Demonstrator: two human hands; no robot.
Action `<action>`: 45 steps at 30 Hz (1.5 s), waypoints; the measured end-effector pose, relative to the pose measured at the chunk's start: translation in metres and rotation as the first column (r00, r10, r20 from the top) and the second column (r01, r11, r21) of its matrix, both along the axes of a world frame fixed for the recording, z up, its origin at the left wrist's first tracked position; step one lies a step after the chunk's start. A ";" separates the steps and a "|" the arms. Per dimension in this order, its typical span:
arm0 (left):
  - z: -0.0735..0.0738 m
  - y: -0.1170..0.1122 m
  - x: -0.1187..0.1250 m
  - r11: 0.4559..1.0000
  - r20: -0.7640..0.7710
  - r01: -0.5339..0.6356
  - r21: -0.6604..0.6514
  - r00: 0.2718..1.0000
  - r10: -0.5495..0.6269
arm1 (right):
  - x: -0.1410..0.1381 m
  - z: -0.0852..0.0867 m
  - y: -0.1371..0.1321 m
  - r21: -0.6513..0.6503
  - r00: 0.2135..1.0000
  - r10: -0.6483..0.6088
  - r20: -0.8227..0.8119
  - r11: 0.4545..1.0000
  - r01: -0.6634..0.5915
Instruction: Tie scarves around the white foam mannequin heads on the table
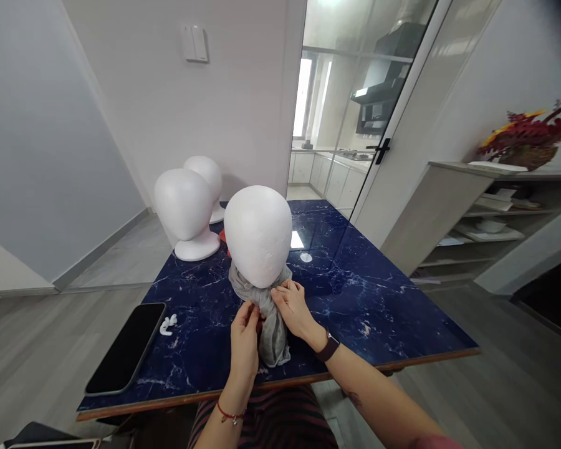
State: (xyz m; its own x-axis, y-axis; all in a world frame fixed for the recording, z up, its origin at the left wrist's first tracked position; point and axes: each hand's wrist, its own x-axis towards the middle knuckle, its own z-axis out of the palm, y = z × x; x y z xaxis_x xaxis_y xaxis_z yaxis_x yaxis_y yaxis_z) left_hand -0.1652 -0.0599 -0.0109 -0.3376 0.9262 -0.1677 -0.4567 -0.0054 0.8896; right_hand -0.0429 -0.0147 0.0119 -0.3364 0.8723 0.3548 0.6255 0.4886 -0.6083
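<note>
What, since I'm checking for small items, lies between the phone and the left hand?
White earbuds lie there, close beside the phone, in the head view.

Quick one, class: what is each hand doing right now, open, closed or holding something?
Left hand: closed, fingertips pinching the grey scarf.
Right hand: closed, fingers gripping the scarf just below the white head form.

Head-worn view, forward (tilted down), near blue table [355, 287]
</note>
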 end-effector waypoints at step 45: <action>0.012 -0.013 -0.093 0.989 -0.894 -0.146 0.002 0.442 0.067 | 0.016 -0.009 0.042 0.029 0.878 -0.185 -0.441 0.975 0.219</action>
